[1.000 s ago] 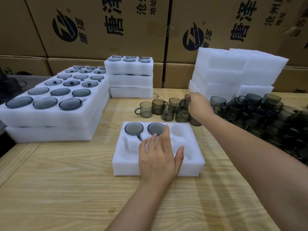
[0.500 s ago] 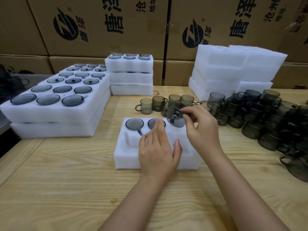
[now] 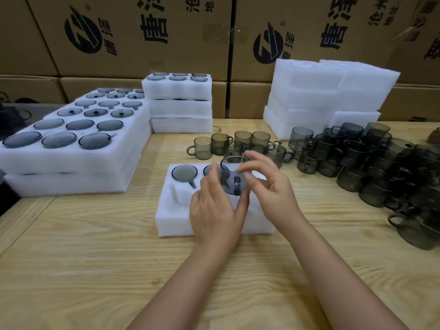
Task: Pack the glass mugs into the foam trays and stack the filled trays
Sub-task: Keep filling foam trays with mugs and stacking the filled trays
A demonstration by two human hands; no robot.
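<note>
Rear: wall of printed cardboard boxes (image 3: 133, 36) behind the bench (image 3: 95, 270), a pale wood top.

Left on bench: large filled trays (image 3: 71, 160), two layers, top layer showing rows of dark glass rims. Touching its far right corner: a stack of three small trays (image 3: 181, 108), top one filled with six mugs.

Rear right: pile of empty foam (image 3: 321, 91), several layers high.

Right side: heap of loose mugs (image 3: 381, 167), smoky glass, piled on one another down to the bench's right edge. A short row of mugs (image 3: 214, 146) stands upright just behind the working tray.

Centre: working tray (image 3: 171, 217), white foam, flat on the bench. One seated mug (image 3: 184, 173) fills the back-left pocket, handle in its slot; a second rim beside it is partly hidden by fingers. The front pockets that show hold nothing.

Held mug (image 3: 232, 177): above the back row of the working tray, just right of the second rim, tilted, handle towards the person. Not seated.

Left hand (image 3: 214, 210): over the tray's middle, fingers up the mug's left wall, thumb under its base, cradling the glass.

Right hand (image 3: 269, 186): thumb and forefinger pinch the mug's right wall at the rim; the other fingers curl loosely.
</note>
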